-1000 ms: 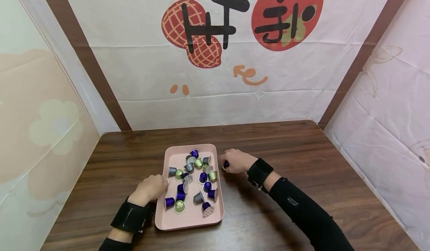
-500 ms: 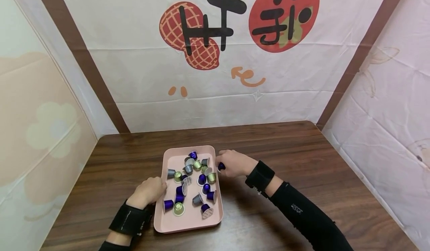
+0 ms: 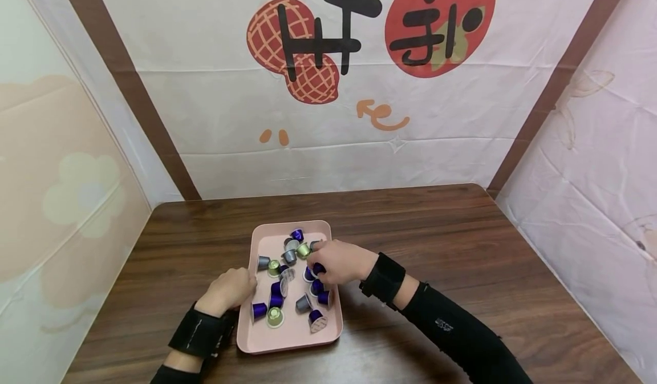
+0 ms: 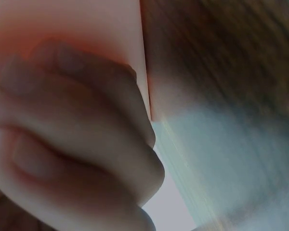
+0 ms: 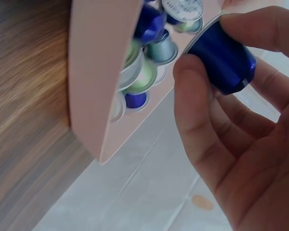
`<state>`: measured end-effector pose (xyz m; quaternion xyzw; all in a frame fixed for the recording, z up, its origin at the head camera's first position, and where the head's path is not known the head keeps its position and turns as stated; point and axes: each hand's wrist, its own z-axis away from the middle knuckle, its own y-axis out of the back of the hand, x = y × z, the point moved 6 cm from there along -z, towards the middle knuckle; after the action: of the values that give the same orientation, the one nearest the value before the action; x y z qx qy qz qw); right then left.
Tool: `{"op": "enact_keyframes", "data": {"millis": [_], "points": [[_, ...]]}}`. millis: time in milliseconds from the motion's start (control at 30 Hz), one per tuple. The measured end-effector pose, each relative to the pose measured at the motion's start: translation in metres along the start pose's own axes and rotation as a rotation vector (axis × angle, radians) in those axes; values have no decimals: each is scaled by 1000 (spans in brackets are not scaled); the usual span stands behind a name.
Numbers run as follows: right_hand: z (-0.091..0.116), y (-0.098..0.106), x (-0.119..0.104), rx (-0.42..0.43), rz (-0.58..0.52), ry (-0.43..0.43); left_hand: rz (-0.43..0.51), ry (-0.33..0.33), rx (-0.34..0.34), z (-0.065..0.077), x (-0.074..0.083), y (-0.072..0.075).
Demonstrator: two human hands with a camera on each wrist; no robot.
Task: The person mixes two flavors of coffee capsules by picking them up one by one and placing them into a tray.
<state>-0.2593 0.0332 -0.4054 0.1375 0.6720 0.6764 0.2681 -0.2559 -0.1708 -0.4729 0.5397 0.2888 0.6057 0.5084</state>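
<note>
My right hand (image 3: 345,261) is over the right side of a pink tray (image 3: 287,339), pinching a dark blue coffee capsule (image 5: 225,57) between thumb and fingertips. In the right wrist view, the capsule's pale rim points up and left. Curled fingers of my left hand (image 3: 229,290) rest against the tray's left wall, with nothing visible inside them. More coffee capsules lie scattered in the tray: a green one (image 3: 275,316) near the front, a grey one (image 3: 303,302) to its right, a purple-blue one (image 3: 259,311) at the left. Several capsules are partly hidden by my right hand.
The tray lies on a dark wooden table (image 3: 436,230). A white printed cloth (image 3: 328,167) hangs behind the far edge, and further cloths hang at the left and right sides. Black bands wrap both wrists.
My right hand has moved left with the blue capsule, from beside the tray to over its right side. The left hand and the tray have stayed in place.
</note>
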Motion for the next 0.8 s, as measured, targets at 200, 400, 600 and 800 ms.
{"op": "enact_keyframes", "data": {"millis": [200, 400, 600, 800], "points": [[-10, -4, -14, -10, 20, 63, -1, 8, -4, -1, 0, -1], [-16, -7, -21, -29, 40, 61, -1, 7, -3, -2, -1, -3], [-21, -8, -22, -46, 47, 48, -7, 8, 0, -2, 0, -1], [-23, -11, -20, -57, 41, 35, -18, 9, 2, -3, -1, -1]]}}
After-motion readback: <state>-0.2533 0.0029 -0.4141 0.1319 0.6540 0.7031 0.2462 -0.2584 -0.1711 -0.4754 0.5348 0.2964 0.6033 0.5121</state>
